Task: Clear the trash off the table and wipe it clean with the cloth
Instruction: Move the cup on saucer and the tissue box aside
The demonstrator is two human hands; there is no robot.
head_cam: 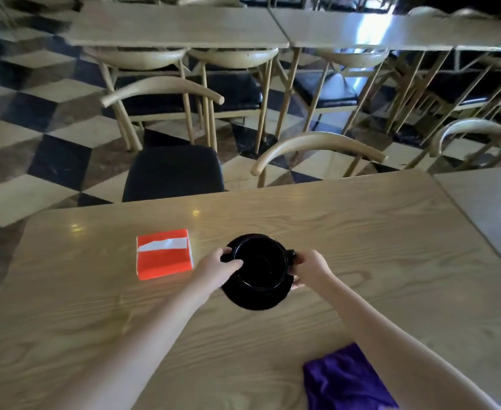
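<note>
Black cup (259,261) and saucer (256,294) sit mid-frame, my left hand (216,269) and right hand (311,269) both closed on them. Purple cloth (344,380) lies unused at lower right of the tabletop (361,247); orange tissue box (164,253) left of centre. I judge clearing underway, wiping not begun

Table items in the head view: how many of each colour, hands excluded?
Black: 2, cup and saucer, gripped by left hand and right hand
Orange: 1, tissue box
Purple: 1, cloth
Total: 4
</note>
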